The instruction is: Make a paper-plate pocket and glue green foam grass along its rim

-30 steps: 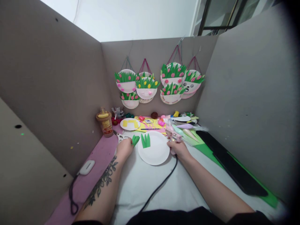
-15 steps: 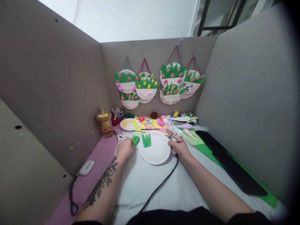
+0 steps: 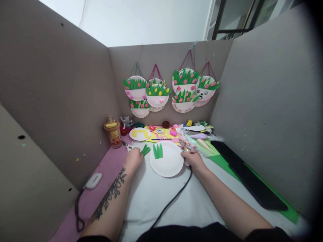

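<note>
A round white paper plate (image 3: 169, 166) lies on the white table cover between my hands. One green paper grass piece (image 3: 157, 151) with pointed blades rests on the plate's upper left. To the left of the plate, my left hand (image 3: 133, 159) is closed on another green paper grass cutout (image 3: 145, 150), its tips pointing up and right. Beside the plate's right edge, my right hand (image 3: 193, 159) is wrapped round a pink glue gun (image 3: 188, 146), whose black cord (image 3: 174, 198) trails down toward me. White-handled scissors (image 3: 130, 147) lie just beyond my left hand.
Paper-plate flower baskets (image 3: 157, 101) hang on the grey back panel. A brown cup (image 3: 113, 134) stands at the left. Behind the work lies a small plate with yellow paper (image 3: 140, 129). A long black strip (image 3: 248, 174) lies along the right wall; a white device (image 3: 94, 180) sits left.
My left hand has shifted slightly left, and the green paper cutout in it has turned, now slanting up to the right. My right hand and the glue gun stay put.
</note>
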`<state>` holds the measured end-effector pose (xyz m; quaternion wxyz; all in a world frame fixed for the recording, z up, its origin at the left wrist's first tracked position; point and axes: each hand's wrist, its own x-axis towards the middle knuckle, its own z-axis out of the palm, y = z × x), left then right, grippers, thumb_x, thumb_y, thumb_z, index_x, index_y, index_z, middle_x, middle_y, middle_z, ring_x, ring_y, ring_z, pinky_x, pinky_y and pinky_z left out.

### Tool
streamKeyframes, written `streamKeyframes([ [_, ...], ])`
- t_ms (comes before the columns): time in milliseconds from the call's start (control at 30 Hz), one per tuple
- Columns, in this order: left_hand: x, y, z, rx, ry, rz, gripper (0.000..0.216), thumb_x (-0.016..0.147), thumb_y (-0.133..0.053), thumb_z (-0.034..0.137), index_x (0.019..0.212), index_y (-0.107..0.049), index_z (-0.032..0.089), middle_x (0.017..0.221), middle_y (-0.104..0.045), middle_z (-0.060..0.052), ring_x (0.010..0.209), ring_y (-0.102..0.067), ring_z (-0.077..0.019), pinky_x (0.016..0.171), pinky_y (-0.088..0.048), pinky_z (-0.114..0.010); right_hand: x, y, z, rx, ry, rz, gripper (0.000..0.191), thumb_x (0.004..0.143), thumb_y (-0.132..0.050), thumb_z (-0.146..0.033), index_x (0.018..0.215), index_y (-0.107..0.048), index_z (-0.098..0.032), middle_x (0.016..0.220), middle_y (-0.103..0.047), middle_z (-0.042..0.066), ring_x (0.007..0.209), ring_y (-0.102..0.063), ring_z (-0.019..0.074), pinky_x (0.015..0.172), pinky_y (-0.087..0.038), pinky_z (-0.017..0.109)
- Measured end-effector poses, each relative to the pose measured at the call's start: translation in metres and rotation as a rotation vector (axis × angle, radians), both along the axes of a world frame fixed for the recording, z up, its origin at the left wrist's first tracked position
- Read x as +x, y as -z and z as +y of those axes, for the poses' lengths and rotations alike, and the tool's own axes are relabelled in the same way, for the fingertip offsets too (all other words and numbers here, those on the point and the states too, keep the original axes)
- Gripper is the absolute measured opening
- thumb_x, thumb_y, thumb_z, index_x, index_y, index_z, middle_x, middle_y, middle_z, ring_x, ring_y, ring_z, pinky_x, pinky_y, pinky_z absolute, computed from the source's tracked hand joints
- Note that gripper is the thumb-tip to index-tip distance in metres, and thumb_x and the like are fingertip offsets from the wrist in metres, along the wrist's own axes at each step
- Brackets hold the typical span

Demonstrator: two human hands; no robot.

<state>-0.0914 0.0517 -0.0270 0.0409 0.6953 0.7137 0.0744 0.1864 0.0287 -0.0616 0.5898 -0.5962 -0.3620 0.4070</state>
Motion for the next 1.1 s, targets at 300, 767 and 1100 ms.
streamKeyframes([
  [300, -0.002, 0.005, 0.003, -0.053, 0.036, 0.006, 0.031, 0.081, -0.051, 0.043, 0.091, -0.063, 0.017, 0.1, -0.068, -0.014, 0.09, -0.064, -0.0251, 0.066, -0.042, -0.028, -0.001, -0.001, 0.0, -0.022, 0.019, -0.018, 0.037, 0.05, -0.067, -0.019, 0.086, -0.069, -0.012, 0.05, -0.059, -0.003, 0.043, -0.052, 0.0122, 0.038, -0.037, 0.02],
  [767, -0.003, 0.007, 0.003, 0.007, 0.058, -0.011, 0.029, 0.078, -0.054, 0.042, 0.095, -0.059, 0.019, 0.102, -0.067, -0.012, 0.093, -0.063, -0.0282, 0.069, -0.044, -0.031, 0.001, 0.003, 0.003, -0.012, -0.003, -0.011, 0.043, 0.05, -0.067, -0.019, 0.092, -0.069, -0.012, 0.052, -0.06, -0.003, 0.044, -0.053, 0.0127, 0.04, -0.039, 0.021],
  [1100, -0.002, 0.004, 0.004, -0.003, 0.03, -0.037, 0.022, 0.083, -0.042, 0.02, 0.089, -0.063, 0.017, 0.095, -0.069, -0.013, 0.089, -0.064, -0.0245, 0.068, -0.042, -0.028, 0.004, 0.015, 0.011, 0.003, -0.014, -0.005, 0.046, 0.051, -0.067, -0.02, 0.096, -0.069, -0.012, 0.054, -0.062, -0.002, 0.047, -0.055, 0.0139, 0.042, -0.04, 0.021],
])
